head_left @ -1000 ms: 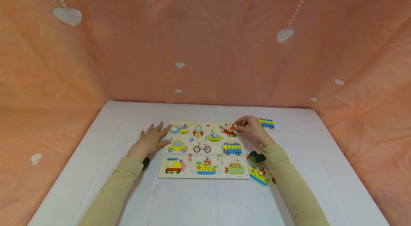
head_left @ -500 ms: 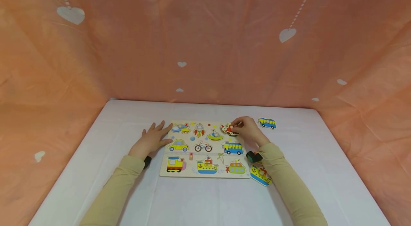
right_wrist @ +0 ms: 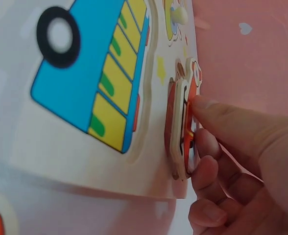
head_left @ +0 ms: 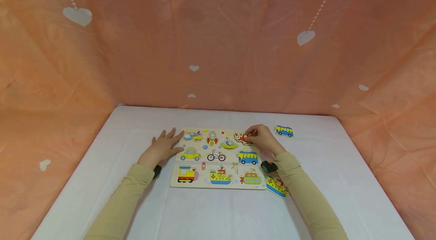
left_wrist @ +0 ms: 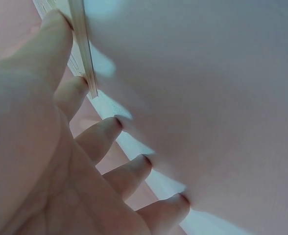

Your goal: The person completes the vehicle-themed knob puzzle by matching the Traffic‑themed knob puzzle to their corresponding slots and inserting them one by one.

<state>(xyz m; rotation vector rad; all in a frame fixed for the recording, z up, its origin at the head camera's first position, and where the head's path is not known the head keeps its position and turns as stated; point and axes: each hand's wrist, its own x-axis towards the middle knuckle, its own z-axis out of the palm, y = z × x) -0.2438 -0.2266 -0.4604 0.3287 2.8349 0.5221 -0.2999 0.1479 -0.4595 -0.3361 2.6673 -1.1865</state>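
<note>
At the upper right of the wooden vehicle puzzle board (head_left: 201,182), my right hand (head_left: 265,139) pinches a red helicopter piece (head_left: 240,137) between thumb and fingers. In the right wrist view, that helicopter piece (right_wrist: 188,134) stands slightly proud of the board, right over the helicopter recess. My left hand (head_left: 159,151) lies spread at the board's left edge. Its thumb (left_wrist: 48,41) and index finger touch that edge in the left wrist view, while the other fingertips rest on the white cloth. A wooden peg (right_wrist: 180,15) sticks up from the flying saucer piece (head_left: 228,143).
A loose bus piece (head_left: 284,131) lies beyond my right hand. Beside the board's lower right corner, a ship piece (head_left: 277,187) lies partly under my right sleeve (head_left: 303,192). A peach curtain (head_left: 218,43) with white hearts hangs behind the white-covered table (head_left: 201,213).
My right hand has brought the helicopter piece slightly left and down, from beside the printed helicopter to right over it. The left hand has kept its place at the board's edge.
</note>
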